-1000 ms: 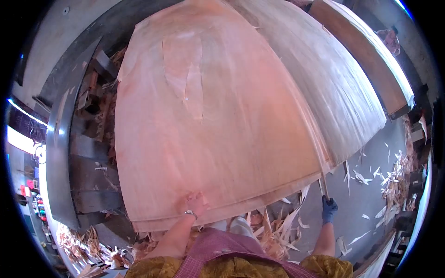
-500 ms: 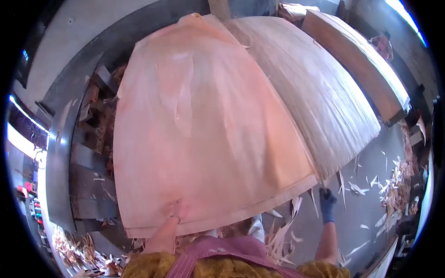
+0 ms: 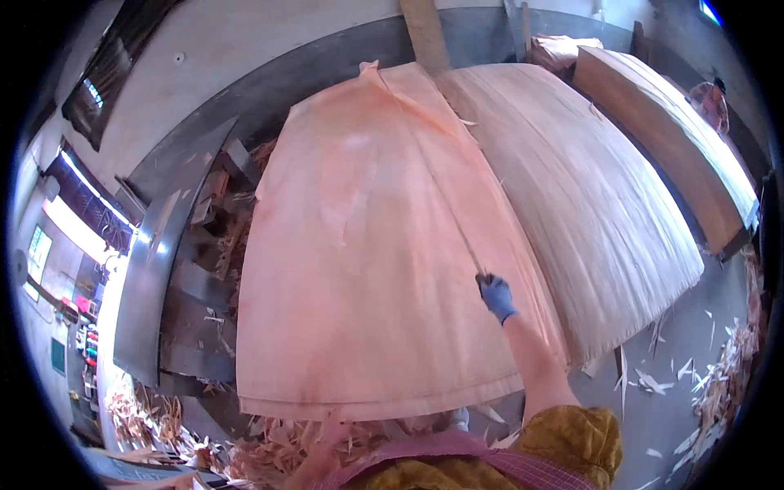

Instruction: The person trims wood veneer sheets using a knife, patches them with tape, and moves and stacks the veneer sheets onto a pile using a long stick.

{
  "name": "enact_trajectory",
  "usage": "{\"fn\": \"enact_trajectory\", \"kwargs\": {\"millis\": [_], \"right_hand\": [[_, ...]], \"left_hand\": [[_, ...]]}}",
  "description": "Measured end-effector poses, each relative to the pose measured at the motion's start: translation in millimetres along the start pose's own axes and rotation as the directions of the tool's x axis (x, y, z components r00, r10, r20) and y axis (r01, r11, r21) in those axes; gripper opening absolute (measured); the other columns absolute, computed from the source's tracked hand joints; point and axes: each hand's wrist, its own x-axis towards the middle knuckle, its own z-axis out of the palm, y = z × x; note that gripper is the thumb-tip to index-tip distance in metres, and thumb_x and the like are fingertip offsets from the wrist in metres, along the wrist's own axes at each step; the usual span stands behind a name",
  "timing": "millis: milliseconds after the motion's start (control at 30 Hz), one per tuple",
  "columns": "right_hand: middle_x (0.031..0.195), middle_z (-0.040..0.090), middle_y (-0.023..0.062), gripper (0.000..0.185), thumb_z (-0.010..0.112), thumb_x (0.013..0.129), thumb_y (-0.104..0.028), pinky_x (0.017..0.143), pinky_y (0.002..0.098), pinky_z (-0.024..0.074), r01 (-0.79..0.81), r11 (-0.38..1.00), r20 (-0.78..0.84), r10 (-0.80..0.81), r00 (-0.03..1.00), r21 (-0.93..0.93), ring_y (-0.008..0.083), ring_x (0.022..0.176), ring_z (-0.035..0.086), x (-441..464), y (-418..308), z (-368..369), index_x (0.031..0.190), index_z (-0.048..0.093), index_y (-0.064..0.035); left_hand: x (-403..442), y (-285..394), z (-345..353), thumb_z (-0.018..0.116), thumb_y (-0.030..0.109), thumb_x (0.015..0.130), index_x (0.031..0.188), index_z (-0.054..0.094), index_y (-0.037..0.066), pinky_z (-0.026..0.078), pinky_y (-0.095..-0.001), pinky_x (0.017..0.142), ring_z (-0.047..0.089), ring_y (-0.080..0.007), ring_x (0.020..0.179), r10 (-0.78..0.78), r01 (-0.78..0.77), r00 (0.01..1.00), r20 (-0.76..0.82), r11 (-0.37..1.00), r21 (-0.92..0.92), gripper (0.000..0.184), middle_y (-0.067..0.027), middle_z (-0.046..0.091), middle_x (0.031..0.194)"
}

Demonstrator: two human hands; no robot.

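Note:
A wide stack of thin pinkish wood veneer sheets (image 3: 351,310) lies in front of me. My right hand (image 3: 496,297), in a blue glove, is closed around the near end of a long thin stick (image 3: 441,192). That stick slants away over the sheets to the far edge, where the top veneer is lifted into a raised fold (image 3: 370,70). Down at the near edge of the stack is my bare left hand (image 3: 331,429), blurred, its fingers hard to make out. Whether it touches the veneer I cannot tell.
A paler veneer stack (image 3: 580,196) adjoins on the right, with another tall stack (image 3: 661,139) beyond. Wood scraps (image 3: 727,384) litter the floor. Metal framing (image 3: 171,269) stands left. A person (image 3: 710,104) is at the far right.
My right hand has swung from beside the stack's near right corner to above the sheets, with the stick now plainly visible. My left hand has drawn back from the veneer's surface towards me.

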Motion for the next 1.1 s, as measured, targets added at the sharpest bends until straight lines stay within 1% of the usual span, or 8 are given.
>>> {"fn": "enact_trajectory", "kwargs": {"millis": [67,267,400,500,767,867,967,1100], "right_hand": [[0.073,0.065,0.0188,0.044,0.053,0.091,-0.050,0.066,0.0505,0.0492,-0.029,0.998,-0.054,0.026,0.998,-0.057,0.0393,0.072,0.064,-31,-8,5,0.082,0.063,-0.0080],[0.075,0.065,0.0183,0.042,0.050,0.093,-0.050,0.065,0.0517,0.0478,-0.004,0.982,-0.050,-0.005,0.999,-0.190,0.0400,0.073,0.064,-71,-7,24,0.086,0.060,-0.0096],[0.074,0.065,0.0184,0.041,0.051,0.092,-0.051,0.065,0.0520,0.0481,-0.007,0.967,0.014,0.011,1.000,-0.256,0.0401,0.071,0.064,-82,0,28,0.086,0.058,-0.0105],[0.076,0.066,0.0178,0.040,0.051,0.091,-0.052,0.066,0.0521,0.0494,0.027,0.944,0.032,-0.017,0.999,-0.329,0.0390,0.072,0.065,-47,21,32,0.087,0.059,-0.0120],[0.085,0.068,0.0169,0.045,0.050,0.090,-0.055,0.071,0.0511,0.0504,-0.009,0.953,-0.051,-0.007,0.999,-0.302,0.0386,0.081,0.065,91,43,33,0.089,0.066,-0.0133],[0.083,0.067,0.0161,0.045,0.053,0.088,-0.055,0.070,0.0496,0.0499,-0.058,0.961,-0.134,0.022,0.991,-0.270,0.0384,0.080,0.065,115,62,17,0.082,0.067,-0.0124],[0.089,0.068,0.0162,0.046,0.051,0.089,-0.055,0.075,0.0502,0.0503,-0.092,0.960,-0.126,0.061,0.990,-0.265,0.0381,0.087,0.065,128,69,-17,0.089,0.068,-0.0128],[0.098,0.068,0.0187,0.048,0.047,0.091,-0.054,0.082,0.0498,0.0497,-0.091,0.940,-0.197,0.026,0.980,-0.329,0.0382,0.092,0.065,165,86,-48,0.097,0.067,-0.0101]], "left_hand": [[-26,11,-18,0.067,0.041,0.079,0.138,0.046,0.009,0.034,-0.0465,0.109,0.042,-0.0423,0.127,-0.278,0.281,0.950,0.142,0.960,0.001,0.070,-0.0257,0.045,0.136],[-47,-10,-24,0.068,0.042,0.079,0.133,0.047,0.003,0.035,-0.0455,0.108,0.044,-0.0413,0.127,-0.149,0.148,0.989,0.006,0.984,0.099,0.071,-0.0236,0.047,0.137],[-48,-45,2,0.064,0.037,0.080,0.135,0.047,0.006,0.044,-0.0439,0.101,0.058,-0.0373,0.112,-0.265,0.263,0.961,0.072,0.964,0.045,0.066,-0.0228,0.058,0.125],[-50,-33,4,0.063,0.036,0.081,0.137,0.046,0.007,0.044,-0.0433,0.101,0.058,-0.0369,0.111,-0.264,0.266,0.960,0.088,0.964,-0.014,0.066,-0.0219,0.061,0.120],[-53,-56,35,0.064,0.038,0.080,0.131,0.051,0.011,0.044,-0.0472,0.099,0.057,-0.0412,0.109,-0.123,0.121,0.992,-0.003,0.968,0.220,0.059,-0.0257,0.050,0.131],[-48,-15,15,0.064,0.038,0.081,0.130,0.052,0.010,0.042,-0.0495,0.101,0.053,-0.0436,0.114,-0.487,0.485,0.843,0.228,0.872,0.066,0.057,-0.0276,0.047,0.132],[-41,1,11,0.061,0.037,0.084,0.130,0.052,0.008,0.041,-0.0490,0.102,0.051,-0.0432,0.118,-0.416,0.414,0.879,0.232,0.908,0.061,0.055,-0.0268,0.049,0.131],[-19,-41,39,0.057,0.036,0.086,0.129,0.052,0.005,0.040,-0.0468,0.104,0.047,-0.0420,0.122,0.109,-0.188,0.967,0.232,0.917,0.353,0.053,-0.0245,0.054,0.127]]}}
